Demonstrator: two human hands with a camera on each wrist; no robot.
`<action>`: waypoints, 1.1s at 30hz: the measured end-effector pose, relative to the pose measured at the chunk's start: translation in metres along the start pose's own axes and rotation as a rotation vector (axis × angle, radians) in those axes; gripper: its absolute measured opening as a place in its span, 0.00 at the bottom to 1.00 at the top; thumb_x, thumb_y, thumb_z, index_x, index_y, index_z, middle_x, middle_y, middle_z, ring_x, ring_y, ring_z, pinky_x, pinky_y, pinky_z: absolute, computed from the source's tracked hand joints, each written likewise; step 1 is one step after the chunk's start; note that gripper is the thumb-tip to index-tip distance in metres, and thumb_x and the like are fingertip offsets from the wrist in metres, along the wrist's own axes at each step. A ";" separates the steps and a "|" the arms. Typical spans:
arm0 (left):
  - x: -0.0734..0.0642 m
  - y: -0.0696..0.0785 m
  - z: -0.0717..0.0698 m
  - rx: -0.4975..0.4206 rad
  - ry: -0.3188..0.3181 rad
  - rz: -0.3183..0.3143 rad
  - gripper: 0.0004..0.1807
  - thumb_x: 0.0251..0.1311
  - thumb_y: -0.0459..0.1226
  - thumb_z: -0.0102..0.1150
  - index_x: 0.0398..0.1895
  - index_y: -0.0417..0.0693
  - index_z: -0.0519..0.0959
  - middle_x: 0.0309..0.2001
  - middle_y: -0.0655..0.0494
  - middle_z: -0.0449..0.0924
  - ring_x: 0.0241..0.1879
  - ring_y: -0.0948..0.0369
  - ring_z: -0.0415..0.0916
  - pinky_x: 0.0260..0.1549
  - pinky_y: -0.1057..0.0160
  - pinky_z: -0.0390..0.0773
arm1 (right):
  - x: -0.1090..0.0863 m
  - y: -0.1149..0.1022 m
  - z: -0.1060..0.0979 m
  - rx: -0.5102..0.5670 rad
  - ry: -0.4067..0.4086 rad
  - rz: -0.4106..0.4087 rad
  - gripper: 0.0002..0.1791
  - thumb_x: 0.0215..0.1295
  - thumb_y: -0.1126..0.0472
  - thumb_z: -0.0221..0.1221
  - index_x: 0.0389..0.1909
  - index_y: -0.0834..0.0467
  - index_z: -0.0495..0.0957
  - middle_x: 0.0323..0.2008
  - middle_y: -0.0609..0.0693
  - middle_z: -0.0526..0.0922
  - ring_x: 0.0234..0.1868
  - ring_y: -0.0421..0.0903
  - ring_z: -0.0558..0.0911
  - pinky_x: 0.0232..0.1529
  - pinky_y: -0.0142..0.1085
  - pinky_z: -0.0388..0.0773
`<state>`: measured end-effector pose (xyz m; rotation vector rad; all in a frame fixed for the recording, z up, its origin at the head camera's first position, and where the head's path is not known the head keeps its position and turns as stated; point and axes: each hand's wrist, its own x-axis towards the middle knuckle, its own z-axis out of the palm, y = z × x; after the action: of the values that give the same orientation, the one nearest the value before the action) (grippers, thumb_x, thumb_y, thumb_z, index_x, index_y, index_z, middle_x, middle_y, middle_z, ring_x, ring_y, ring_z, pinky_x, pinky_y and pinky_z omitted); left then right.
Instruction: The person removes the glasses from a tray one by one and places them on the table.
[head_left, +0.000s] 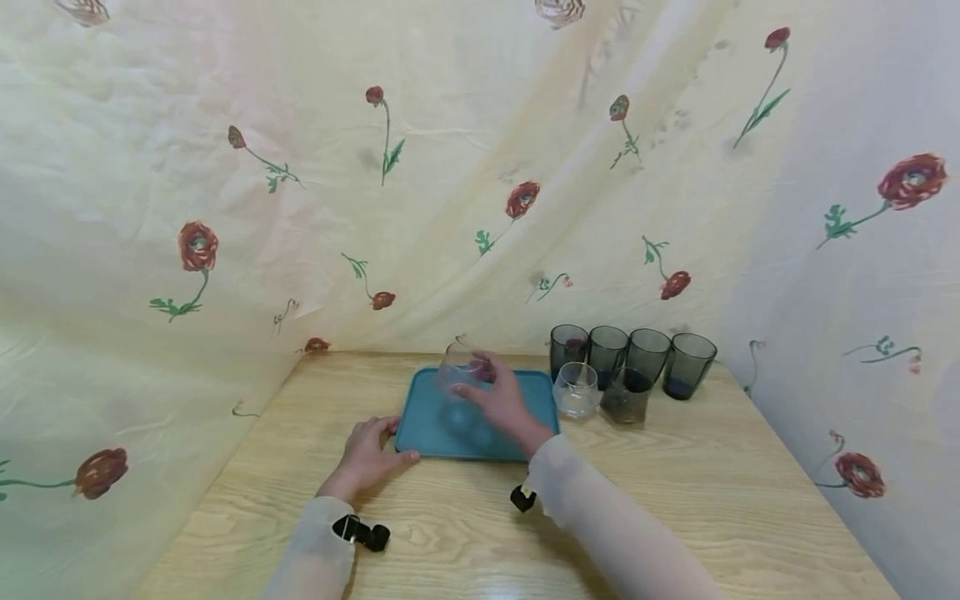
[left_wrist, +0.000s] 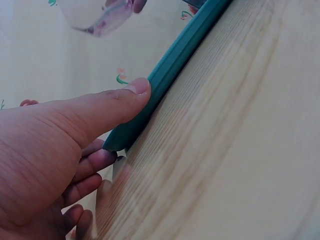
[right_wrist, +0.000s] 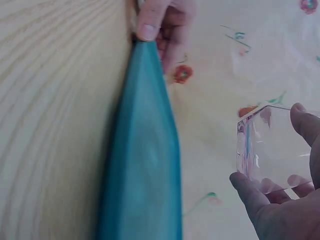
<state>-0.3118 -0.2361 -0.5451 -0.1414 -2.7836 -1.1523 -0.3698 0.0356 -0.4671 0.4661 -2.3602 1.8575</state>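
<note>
My right hand (head_left: pixel 501 398) holds a clear stemless glass (head_left: pixel 456 367) above the blue-green tray (head_left: pixel 480 446). In the right wrist view the thumb and fingers lie round the sides of this clear glass (right_wrist: pixel 280 145), which is apart from the tray (right_wrist: pixel 145 175). My left hand (head_left: pixel 367 457) grips the tray's near left corner. The left wrist view shows its thumb (left_wrist: pixel 137 92) against the tray's front edge (left_wrist: pixel 170 65) and the other fingers (left_wrist: pixel 92 167) round the corner at the side.
Right of the tray stand another clear stemless glass (head_left: pixel 576 392) and a short dark glass (head_left: pixel 625 404). Behind them is a row of several tall smoky tumblers (head_left: pixel 692 367). Flowered cloth (head_left: pixel 450 167) surrounds the wooden table (head_left: pixel 450 525) at the back and sides.
</note>
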 end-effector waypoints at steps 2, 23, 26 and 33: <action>0.000 -0.001 0.000 -0.001 0.002 0.002 0.46 0.49 0.59 0.81 0.69 0.47 0.77 0.53 0.56 0.78 0.58 0.50 0.68 0.62 0.41 0.69 | -0.003 -0.004 -0.010 -0.008 0.005 -0.016 0.38 0.64 0.54 0.75 0.73 0.49 0.71 0.64 0.53 0.79 0.64 0.53 0.77 0.59 0.51 0.79; -0.003 0.005 -0.001 0.003 -0.004 -0.009 0.45 0.52 0.57 0.80 0.70 0.47 0.76 0.55 0.55 0.78 0.60 0.50 0.67 0.62 0.41 0.68 | -0.054 -0.012 -0.132 -0.099 0.125 -0.142 0.41 0.64 0.57 0.74 0.76 0.52 0.67 0.68 0.57 0.76 0.63 0.55 0.78 0.62 0.53 0.76; -0.003 0.006 -0.001 0.002 0.000 -0.006 0.44 0.52 0.56 0.81 0.70 0.47 0.77 0.54 0.55 0.78 0.60 0.50 0.67 0.62 0.41 0.68 | -0.063 -0.008 -0.151 -0.129 0.157 -0.133 0.42 0.64 0.56 0.74 0.77 0.52 0.66 0.69 0.55 0.76 0.63 0.54 0.78 0.58 0.40 0.78; -0.003 0.007 0.000 -0.009 0.001 -0.010 0.44 0.52 0.55 0.81 0.70 0.47 0.76 0.54 0.56 0.78 0.60 0.50 0.67 0.62 0.40 0.68 | -0.085 -0.003 -0.191 -0.171 0.234 -0.111 0.43 0.66 0.57 0.73 0.78 0.54 0.64 0.68 0.57 0.76 0.64 0.55 0.77 0.53 0.23 0.75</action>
<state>-0.3077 -0.2315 -0.5410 -0.1274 -2.7812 -1.1676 -0.3089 0.2336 -0.4391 0.3338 -2.2622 1.5528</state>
